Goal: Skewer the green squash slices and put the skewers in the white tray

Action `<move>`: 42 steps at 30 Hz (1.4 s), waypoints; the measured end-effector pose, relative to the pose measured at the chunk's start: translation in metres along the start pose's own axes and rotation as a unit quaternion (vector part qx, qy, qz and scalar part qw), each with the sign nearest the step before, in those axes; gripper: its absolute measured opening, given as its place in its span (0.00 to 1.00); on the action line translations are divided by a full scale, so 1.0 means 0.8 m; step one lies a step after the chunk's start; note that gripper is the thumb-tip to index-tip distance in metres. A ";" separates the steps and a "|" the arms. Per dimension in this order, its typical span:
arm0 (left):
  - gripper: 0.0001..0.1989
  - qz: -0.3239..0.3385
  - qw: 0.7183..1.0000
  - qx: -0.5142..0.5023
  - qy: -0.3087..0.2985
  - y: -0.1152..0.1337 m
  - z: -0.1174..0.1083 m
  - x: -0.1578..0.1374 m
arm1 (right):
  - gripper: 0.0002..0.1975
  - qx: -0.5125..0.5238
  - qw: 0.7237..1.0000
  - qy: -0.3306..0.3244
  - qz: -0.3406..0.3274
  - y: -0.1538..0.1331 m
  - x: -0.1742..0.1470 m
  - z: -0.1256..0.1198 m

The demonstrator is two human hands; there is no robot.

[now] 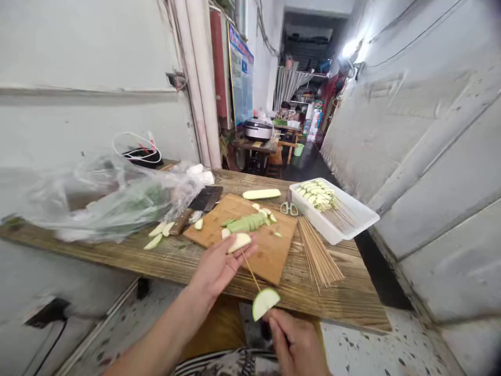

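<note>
My left hand [221, 266], palm turned up, holds a pale half-moon zucchini slice [239, 242] between thumb and fingers at the front of the wooden cutting board [277, 261]. My right hand [295, 339] is closed low at the front of the table, around the lower end of a thin bamboo skewer [251, 271]. A green-edged zucchini slice [266, 303] sits at that end, just above my right fingers. The skewer's other end reaches the slice in my left hand; whether it pierces it, I cannot tell. Sliced zucchini [248, 223] lies fanned on the board.
Right of the board lie loose bamboo skewers [317, 256], scissors [289, 208] and a white tray [332, 237] with skewered slices. A zucchini piece [261, 194] lies behind. To the left are a cleaver [205, 198], a few slices [154, 241] and a plastic bag [97, 203].
</note>
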State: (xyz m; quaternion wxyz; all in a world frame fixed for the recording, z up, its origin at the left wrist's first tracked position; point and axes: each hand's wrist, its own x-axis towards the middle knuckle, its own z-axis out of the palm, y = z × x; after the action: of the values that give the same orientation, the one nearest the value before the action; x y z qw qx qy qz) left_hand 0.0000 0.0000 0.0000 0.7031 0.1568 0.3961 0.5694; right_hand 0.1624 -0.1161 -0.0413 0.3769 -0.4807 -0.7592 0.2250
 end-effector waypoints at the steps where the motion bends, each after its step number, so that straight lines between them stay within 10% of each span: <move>1: 0.09 -0.001 1.000 0.000 -0.001 0.000 0.001 -0.001 | 0.14 -0.002 1.000 0.000 0.000 0.000 -0.001 0.001; 42: 0.08 0.000 1.000 0.003 0.017 0.000 0.010 -0.002 | 0.14 -0.005 1.000 0.024 -0.019 0.008 -0.009 0.010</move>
State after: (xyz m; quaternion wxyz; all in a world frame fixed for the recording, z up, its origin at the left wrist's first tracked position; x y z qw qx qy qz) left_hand 0.0057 0.0002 0.0055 0.6961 0.1493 0.4093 0.5706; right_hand 0.1619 -0.1196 -0.0533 0.3964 -0.4736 -0.7600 0.2024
